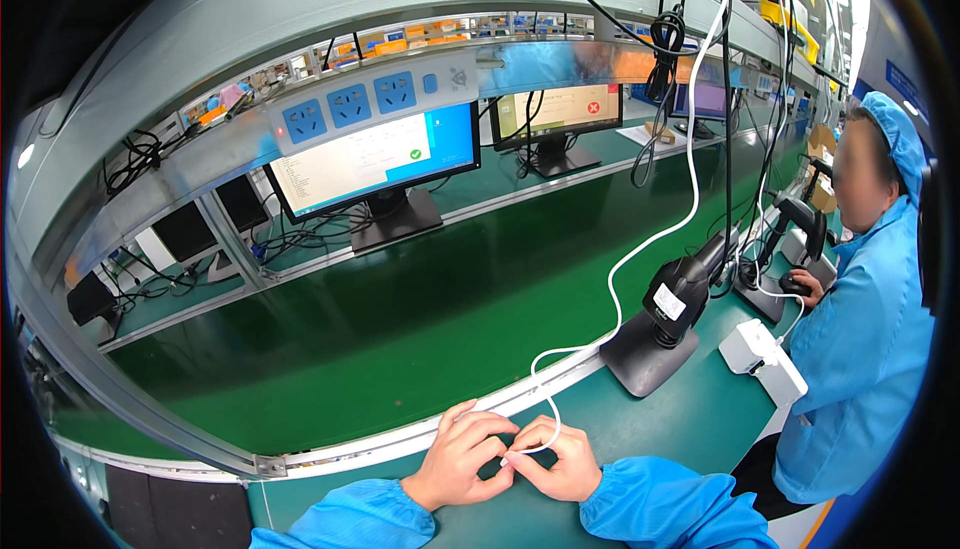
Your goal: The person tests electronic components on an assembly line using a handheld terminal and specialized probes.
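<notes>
A white cable (655, 236) hangs from the rack overhead, curves across the bench and ends between my hands. My right hand (560, 462) pinches the cable close to its end, thumb against the index finger. Facing it, my left hand (465, 459) has its thumb and fingertips closed at the same spot, on the cable's end. The fingers mostly cover that end, so the plug's shape cannot be made out. Both hands are just above the near edge of the green bench top (640, 429).
A black barcode scanner (672, 299) stands on its base to the right. Beyond it are white adapter-like boxes (762, 361) and a co-worker in blue (860, 319), hand on a mouse. A green conveyor belt (400, 329) crosses ahead, with monitors (385, 164) and a socket strip (350, 106) behind.
</notes>
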Demonstrator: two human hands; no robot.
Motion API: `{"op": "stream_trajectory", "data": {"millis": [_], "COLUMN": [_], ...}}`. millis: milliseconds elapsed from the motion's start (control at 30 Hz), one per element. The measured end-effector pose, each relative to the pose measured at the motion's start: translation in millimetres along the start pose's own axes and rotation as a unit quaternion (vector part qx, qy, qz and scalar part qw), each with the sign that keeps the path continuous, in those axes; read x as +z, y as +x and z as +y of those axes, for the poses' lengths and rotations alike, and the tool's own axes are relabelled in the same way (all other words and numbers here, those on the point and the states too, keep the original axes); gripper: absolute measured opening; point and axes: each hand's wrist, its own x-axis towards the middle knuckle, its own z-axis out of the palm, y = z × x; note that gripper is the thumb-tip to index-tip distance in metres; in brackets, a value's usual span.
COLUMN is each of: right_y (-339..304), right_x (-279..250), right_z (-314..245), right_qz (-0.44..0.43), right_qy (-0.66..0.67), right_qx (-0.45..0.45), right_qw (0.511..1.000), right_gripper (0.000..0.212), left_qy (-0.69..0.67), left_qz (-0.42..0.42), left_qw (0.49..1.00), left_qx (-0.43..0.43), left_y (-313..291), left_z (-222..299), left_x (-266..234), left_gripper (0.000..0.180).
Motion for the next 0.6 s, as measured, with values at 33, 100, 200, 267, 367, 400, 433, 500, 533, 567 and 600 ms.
{"op": "stream_trajectory", "data": {"millis": [33, 100, 200, 267, 367, 400, 433, 500, 533, 567, 600], "right_y": [-0.8, -2.2, -2.6, -3.6, -3.8, -3.5, -3.4, -3.0, -2.9, -2.8, -1.6], "right_x": [0.2, 0.7, 0.6, 0.2, -0.2, -0.3, -0.4, -0.3, -0.4, -0.7, -0.4], "right_z": [0.6, 2.7, 4.3, 5.6, 6.6, 6.9, 7.2, 7.3, 7.3, 7.5, 7.8], "right_qz": [-0.002, 0.003, 0.001, 0.001, 0.004, 0.007, 0.007, 0.014, 0.012, 0.013, 0.011], "right_qy": [-0.002, -0.005, -0.009, -0.013, -0.016, -0.016, -0.017, -0.017, -0.017, -0.014, -0.009], "right_qx": [-0.001, 0.0, 0.001, 0.001, 0.002, 0.001, 0.0, -0.001, -0.003, -0.002, -0.001], "right_qw": [1.0, 1.0, 1.0, 1.0, 1.0, 1.0, 1.0, 1.0, 1.0, 1.0, 1.0], "right_gripper": [0.013, 0.014, 0.014, 0.014, 0.014, 0.014, 0.014, 0.014, 0.014, 0.014, 0.014], "left_qy": [0.0, 0.002, 0.001, -0.001, -0.007, -0.009, -0.009, 0.004, 0.005, 0.017, 0.031], "left_qz": [0.003, -0.007, -0.013, -0.015, -0.026, -0.034, -0.032, -0.056, -0.054, -0.073, -0.091], "left_qw": [1.0, 1.0, 1.0, 1.0, 1.0, 0.999, 0.999, 0.998, 0.998, 0.997, 0.995], "left_qx": [0.0, 0.001, 0.001, 0.001, -0.003, -0.008, -0.007, -0.021, -0.02, -0.018, -0.018], "left_y": [0.0, 0.3, -0.3, -0.1, 0.2, 0.5, 1.3, 2.3, 1.5, -0.2, -2.1], "left_z": [0.5, 1.3, 1.0, 1.5, 0.9, 0.8, 1.1, 2.2, 1.2, -1.4, -2.9], "left_x": [0.0, -0.5, -0.7, -0.3, 0.2, 0.3, 0.4, -0.1, 0.4, 1.7, 2.2], "left_gripper": [0.02, 0.02, 0.02, 0.02, 0.019, 0.019, 0.019, 0.019, 0.019, 0.024, 0.03]}}
